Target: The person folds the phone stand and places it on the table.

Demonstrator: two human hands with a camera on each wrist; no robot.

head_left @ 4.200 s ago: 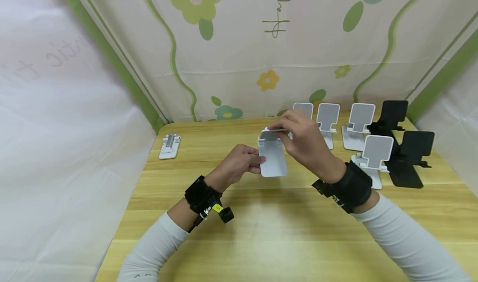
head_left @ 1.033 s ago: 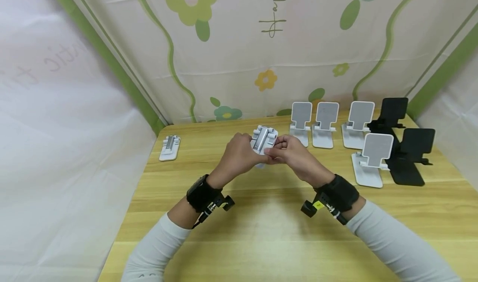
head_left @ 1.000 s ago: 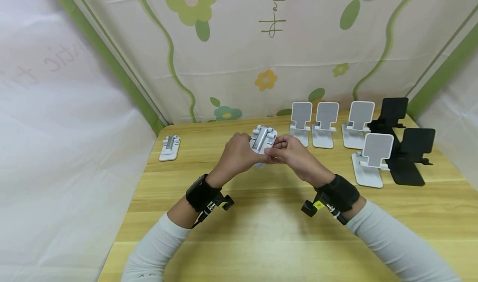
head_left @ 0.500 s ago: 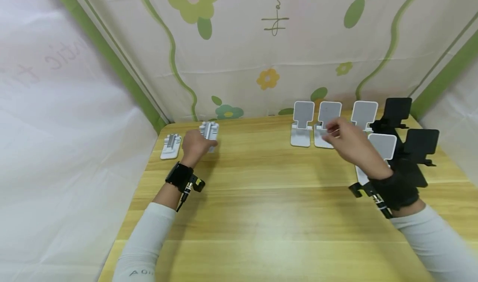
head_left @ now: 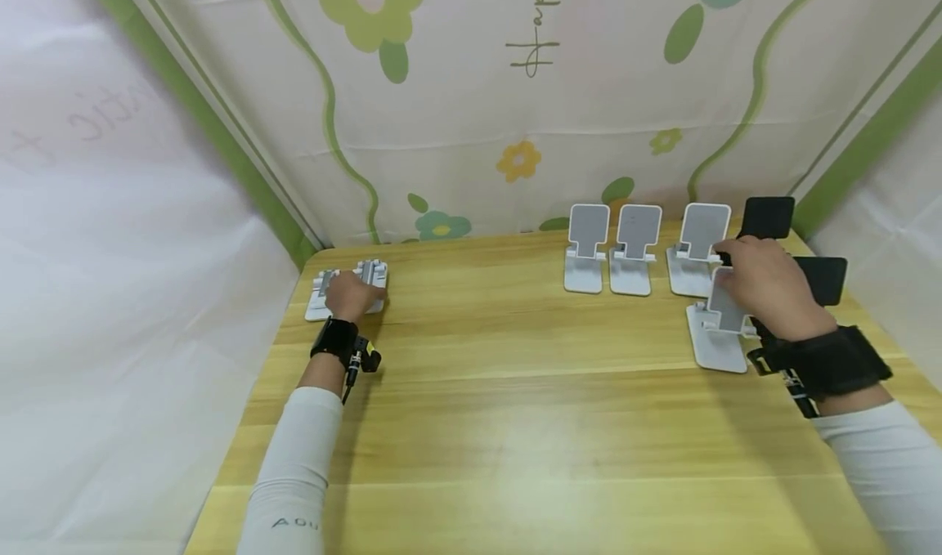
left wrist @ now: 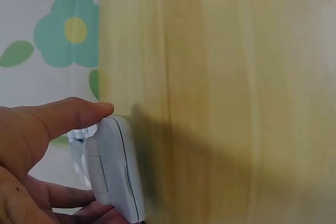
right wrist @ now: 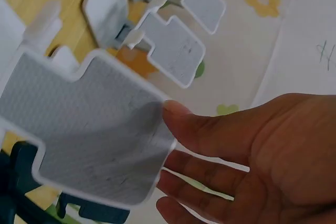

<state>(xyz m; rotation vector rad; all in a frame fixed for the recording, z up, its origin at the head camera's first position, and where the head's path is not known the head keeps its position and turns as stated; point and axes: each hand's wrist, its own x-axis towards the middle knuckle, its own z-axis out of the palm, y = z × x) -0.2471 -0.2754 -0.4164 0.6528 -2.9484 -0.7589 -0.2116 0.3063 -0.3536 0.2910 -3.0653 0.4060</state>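
Observation:
My left hand (head_left: 349, 293) grips a folded white phone stand (head_left: 377, 272) at the table's far left, right beside another folded white stand (head_left: 315, 306). In the left wrist view the thumb lies on the held stand's (left wrist: 114, 166) edge, fingers curled under its far side. Over on the right, my right hand (head_left: 776, 289) pinches the top of the front unfolded white phone stand (head_left: 717, 349). The right wrist view has the thumb at a corner of its grey-padded plate (right wrist: 105, 124), with fingertips along the top edge.
Three unfolded white stands (head_left: 587, 228) (head_left: 639, 226) (head_left: 704, 226) line the back of the wooden table (head_left: 515, 424). Two black stands (head_left: 767, 216) (head_left: 826, 279) stand at the right, partly behind the right hand. A flowered cloth (head_left: 456, 130) hangs behind.
Both hands held the now folded stand in the middle, where it was folded from open. The left hand carried it left beside the other folded one; the right hand moved right to the front white stand.

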